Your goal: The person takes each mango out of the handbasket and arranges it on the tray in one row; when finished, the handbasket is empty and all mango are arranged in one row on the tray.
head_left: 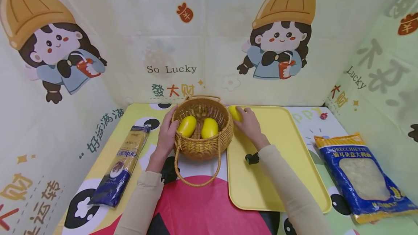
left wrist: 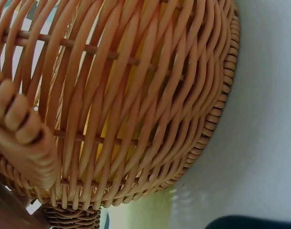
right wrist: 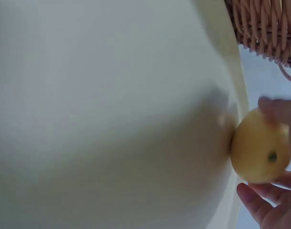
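A round wicker basket (head_left: 205, 149) stands upright left of the yellow tray, its front handle hanging down toward the person. Two smooth, oval yellow mangoes (head_left: 187, 126) lie inside it. At the basket's left rim, my left hand (head_left: 167, 131) grips the wicker; the left wrist view shows the woven wall (left wrist: 131, 95) up close. My right hand (head_left: 249, 124) holds another yellow mango (head_left: 233, 113) at the tray's back left corner, just right of the basket. In the right wrist view, thumb and fingers surround this mango (right wrist: 259, 148), which has a dark stem spot.
The yellow tray (head_left: 274, 191) lies under the right forearm. A spaghetti packet (head_left: 122, 164) lies at the left, and a blue orecchiette bag (head_left: 362, 177) at the right. A small red object (head_left: 323, 116) sits near the back right corner. Printed cloth walls enclose the table.
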{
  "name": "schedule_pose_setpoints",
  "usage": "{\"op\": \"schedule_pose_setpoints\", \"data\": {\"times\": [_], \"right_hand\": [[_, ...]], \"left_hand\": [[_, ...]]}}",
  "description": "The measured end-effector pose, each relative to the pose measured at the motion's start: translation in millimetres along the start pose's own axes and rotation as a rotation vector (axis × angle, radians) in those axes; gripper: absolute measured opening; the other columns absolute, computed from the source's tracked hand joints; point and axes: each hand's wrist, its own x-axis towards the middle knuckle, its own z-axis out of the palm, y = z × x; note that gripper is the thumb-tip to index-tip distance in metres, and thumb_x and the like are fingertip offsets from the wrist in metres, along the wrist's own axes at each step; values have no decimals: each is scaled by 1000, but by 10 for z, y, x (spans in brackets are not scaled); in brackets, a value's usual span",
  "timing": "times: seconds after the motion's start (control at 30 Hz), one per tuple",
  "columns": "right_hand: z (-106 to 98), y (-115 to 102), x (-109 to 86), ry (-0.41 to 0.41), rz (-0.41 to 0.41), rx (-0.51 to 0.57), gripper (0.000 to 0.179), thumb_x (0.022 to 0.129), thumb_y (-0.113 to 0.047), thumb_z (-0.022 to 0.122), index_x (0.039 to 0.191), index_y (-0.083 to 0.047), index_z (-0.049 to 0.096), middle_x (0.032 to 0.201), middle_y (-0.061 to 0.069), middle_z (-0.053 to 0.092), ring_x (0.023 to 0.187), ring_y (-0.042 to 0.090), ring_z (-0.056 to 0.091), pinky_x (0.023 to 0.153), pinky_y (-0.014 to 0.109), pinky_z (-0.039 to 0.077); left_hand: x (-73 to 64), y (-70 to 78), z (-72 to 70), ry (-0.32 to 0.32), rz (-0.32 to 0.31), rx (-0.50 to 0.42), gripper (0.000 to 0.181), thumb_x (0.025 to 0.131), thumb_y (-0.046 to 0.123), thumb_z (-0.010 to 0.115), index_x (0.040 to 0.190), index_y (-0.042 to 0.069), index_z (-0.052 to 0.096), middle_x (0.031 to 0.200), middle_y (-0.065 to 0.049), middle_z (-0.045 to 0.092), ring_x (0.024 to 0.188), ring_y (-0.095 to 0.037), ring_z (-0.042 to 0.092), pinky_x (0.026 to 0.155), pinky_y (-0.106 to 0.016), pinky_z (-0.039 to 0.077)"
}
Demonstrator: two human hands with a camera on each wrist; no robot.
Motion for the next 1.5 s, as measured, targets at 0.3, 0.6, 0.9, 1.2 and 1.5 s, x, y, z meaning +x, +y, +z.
{"op": "schedule_pose_setpoints", "data": {"times": [0.3,0.6,0.9,1.2,1.5], "right_hand": [[-50,-48,4,-86,18,-59,75,92,-61,50,153,-18,40,143,23,46,124,42,51,87,60,53],[-43,-22,-12,-105,35,-45,78,92,-65,47,155,-21,35,144,22,44,126,41,50,88,61,52],[-83,-22,-9,-104,21,-47,76,92,-59,52,154,-19,36,146,22,43,129,41,48,91,63,51],[-204,-24,-4,-62,6,-18,67,94,-52,53,152,-20,41,145,16,47,130,38,49,93,62,49],[-436,-142,35,18,-32,18,61,95,-49,54,149,-21,46,145,13,50,129,35,52,94,58,50]], "left_hand": [[-28,146,-24,-16,-1,3,55,101,14,39,156,19,33,161,-6,32,148,-29,32,120,-54,29],[-109,394,-53,-25,-2,24,55,101,10,38,155,10,32,160,-12,33,147,-33,33,119,-55,30],[-104,377,-48,-18,1,32,55,100,11,39,155,11,33,160,-13,33,147,-32,33,119,-55,30],[-94,366,-50,-16,2,25,56,100,8,40,155,10,34,160,-13,34,147,-34,33,118,-56,30],[-10,0,1,18,24,5,54,102,13,39,155,20,35,160,0,35,147,-25,34,119,-54,30]]}}
